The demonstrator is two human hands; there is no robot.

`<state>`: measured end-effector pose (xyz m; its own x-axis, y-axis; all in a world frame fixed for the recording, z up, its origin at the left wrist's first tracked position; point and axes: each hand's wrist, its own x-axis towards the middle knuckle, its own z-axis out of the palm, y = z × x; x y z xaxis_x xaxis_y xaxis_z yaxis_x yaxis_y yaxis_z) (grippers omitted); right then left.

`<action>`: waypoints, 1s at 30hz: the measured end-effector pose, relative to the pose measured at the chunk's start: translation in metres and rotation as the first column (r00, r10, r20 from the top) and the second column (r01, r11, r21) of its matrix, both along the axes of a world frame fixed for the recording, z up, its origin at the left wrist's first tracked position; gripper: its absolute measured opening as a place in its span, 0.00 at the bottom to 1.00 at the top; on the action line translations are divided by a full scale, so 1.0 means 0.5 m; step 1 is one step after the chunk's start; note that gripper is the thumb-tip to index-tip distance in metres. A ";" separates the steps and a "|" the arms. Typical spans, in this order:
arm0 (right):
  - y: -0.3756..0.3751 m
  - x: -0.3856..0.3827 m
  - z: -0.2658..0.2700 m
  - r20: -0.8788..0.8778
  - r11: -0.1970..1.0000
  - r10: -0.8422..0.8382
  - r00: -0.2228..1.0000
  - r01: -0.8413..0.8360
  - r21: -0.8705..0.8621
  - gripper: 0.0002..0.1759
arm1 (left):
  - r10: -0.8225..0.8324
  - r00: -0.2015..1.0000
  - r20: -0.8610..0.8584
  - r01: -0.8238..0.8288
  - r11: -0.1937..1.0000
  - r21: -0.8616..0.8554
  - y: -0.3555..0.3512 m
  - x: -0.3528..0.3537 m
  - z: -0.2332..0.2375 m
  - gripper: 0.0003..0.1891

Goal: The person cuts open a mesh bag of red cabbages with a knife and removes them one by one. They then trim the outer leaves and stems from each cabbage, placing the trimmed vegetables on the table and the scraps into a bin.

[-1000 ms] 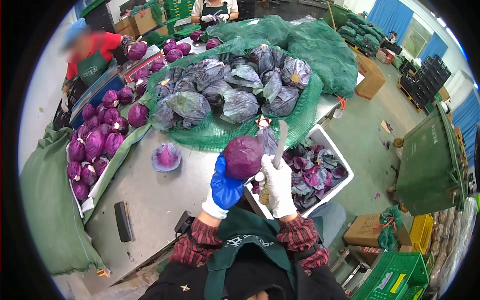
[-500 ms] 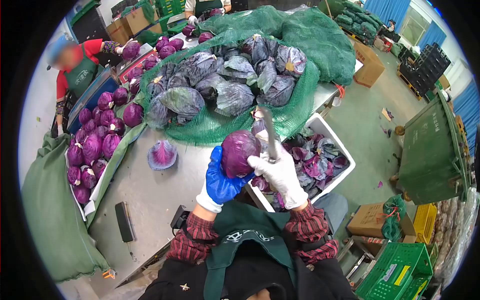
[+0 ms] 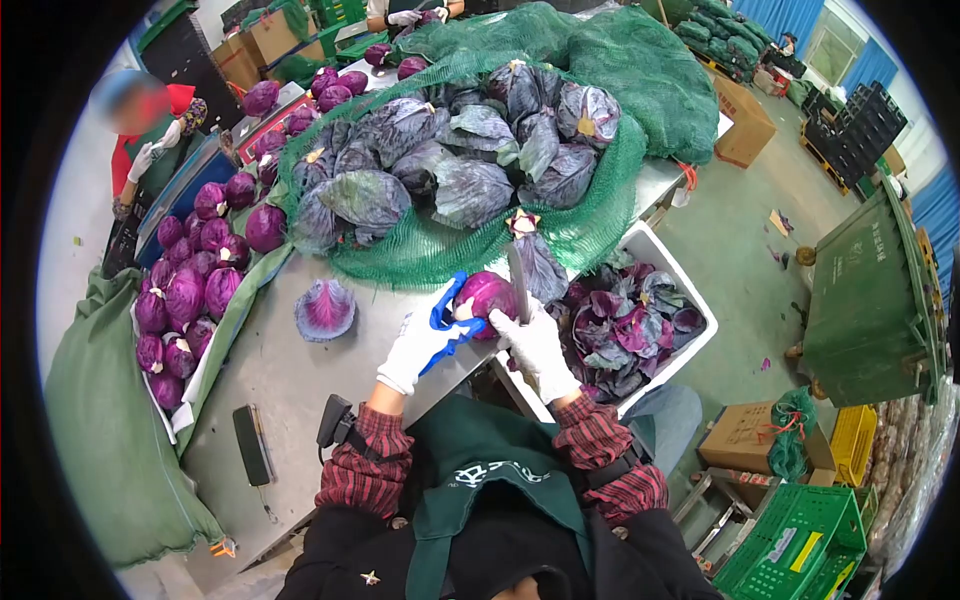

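Observation:
A peeled red cabbage (image 3: 484, 303) is held over the table edge by my left hand (image 3: 431, 338), which wears a white glove with blue on its palm side and fingers. My right hand (image 3: 538, 350), in a white glove, is closed round a knife (image 3: 518, 280) whose blade stands beside the cabbage; its thumb meets the cabbage. Just beyond the knife, a dark cabbage (image 3: 541, 268) with a cut stem lies near the green net. A loose purple leaf (image 3: 325, 310) rests on the metal table (image 3: 300, 385) to the left.
Behind my hands, dark cabbages (image 3: 472, 192) fill a green net. A white box (image 3: 692, 352) of leaves stands right of the table. Peeled cabbages (image 3: 185, 295) lie at the left. A black-handled tool (image 3: 251, 445) is on the table. Co-workers stand at the far left and back.
My left hand has turned its white back upward, rotating the cabbage and moving slightly down. The right hand has shifted down and left with the knife. The left co-worker's hands have come together.

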<state>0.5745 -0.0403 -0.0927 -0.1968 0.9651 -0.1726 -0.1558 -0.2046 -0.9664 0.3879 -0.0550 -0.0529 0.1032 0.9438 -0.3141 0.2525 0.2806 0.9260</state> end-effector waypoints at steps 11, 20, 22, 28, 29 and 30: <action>0.068 0.048 -0.019 0.596 0.804 -0.392 0.700 -0.053 0.592 0.05 | -0.040 0.999 -0.015 0.043 0.904 0.426 0.015 0.014 -0.029 0.40; 0.121 0.181 -0.218 0.549 0.762 -0.643 0.534 0.381 0.523 0.15 | -0.078 0.923 0.376 0.002 0.980 0.199 -0.003 -0.022 -0.003 0.38; 0.048 0.117 -0.003 0.320 0.961 -0.277 0.906 0.260 0.098 0.39 | -0.065 0.927 0.369 -0.006 0.982 0.189 -0.003 -0.005 -0.012 0.36; 0.060 0.045 0.042 0.314 0.982 0.085 0.946 -0.133 0.136 0.21 | 0.054 0.991 0.122 -0.103 0.894 0.436 0.027 0.048 -0.085 0.32; 0.067 0.045 0.041 0.323 0.974 0.165 0.932 -0.206 0.097 0.17 | 0.057 0.991 0.119 -0.104 0.893 0.439 0.027 0.052 -0.078 0.32; 0.066 0.043 0.038 0.322 0.974 0.165 0.932 -0.206 0.098 0.17 | 0.076 0.996 0.047 -0.089 0.868 0.488 0.026 0.057 -0.071 0.32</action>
<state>0.5958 -0.0072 -0.0739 -0.3308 0.9346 -0.1310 0.1840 -0.0723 -0.9803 0.4166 -0.0420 -0.0883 0.0197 0.9812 0.1919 0.2230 -0.1914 0.9558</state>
